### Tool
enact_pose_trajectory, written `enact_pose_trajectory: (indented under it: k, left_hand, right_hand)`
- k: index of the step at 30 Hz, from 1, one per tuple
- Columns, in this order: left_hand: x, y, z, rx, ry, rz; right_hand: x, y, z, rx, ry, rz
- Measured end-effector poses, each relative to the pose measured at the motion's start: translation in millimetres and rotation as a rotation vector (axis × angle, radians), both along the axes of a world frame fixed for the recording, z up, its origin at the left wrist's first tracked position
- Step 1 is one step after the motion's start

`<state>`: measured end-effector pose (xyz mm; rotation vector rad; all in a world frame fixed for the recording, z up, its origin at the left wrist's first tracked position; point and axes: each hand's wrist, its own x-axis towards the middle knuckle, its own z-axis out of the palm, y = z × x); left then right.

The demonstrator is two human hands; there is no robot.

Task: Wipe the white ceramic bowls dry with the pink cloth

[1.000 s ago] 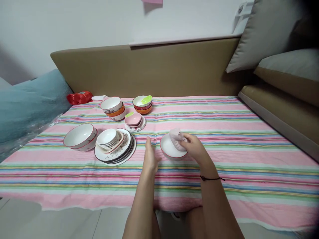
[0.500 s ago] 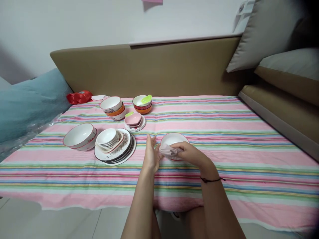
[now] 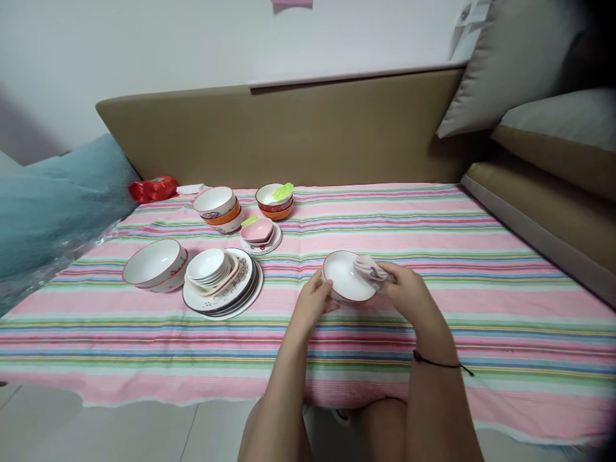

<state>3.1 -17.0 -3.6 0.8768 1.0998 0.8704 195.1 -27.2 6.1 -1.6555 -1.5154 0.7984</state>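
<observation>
Now | left hand (image 3: 312,303) grips round glossy bowl (image 3: 346,279) | right hand (image 3: 409,296) pinches soft crumpled cloth (image 3: 369,267)

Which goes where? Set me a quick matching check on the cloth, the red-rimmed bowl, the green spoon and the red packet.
1 cloth
2 red-rimmed bowl
3 green spoon
4 red packet

A gripped by the left hand
B beside the teal cushion
C in the right hand
D on the far stack of bowls

Pairs: 1-C, 2-A, 3-D, 4-B.
</observation>
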Motion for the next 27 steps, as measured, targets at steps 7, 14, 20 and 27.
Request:
enact_pose_trajectory:
  k: [7, 14, 20, 27]
  left_hand:
    - [3, -1, 0.6, 0.053, -0.011, 0.022]
    - [-1, 3, -1.8, 0.021, 0.017, 0.003]
    - [-2, 3, 1.9, -0.04, -0.006, -0.002]
    - [1, 6, 0.0, -0.04, 0.067, 0.015]
  right_hand:
    - [-48, 16, -2.1, -0.086, -0.275, 0.174]
    - [-31, 12, -3.0, -0.097, -0.031, 0.415]
    - [-14, 1, 2.0, -0.088, 0.154, 0.481]
    - [-1, -20, 1.8, -0.148, 0.215, 0.339]
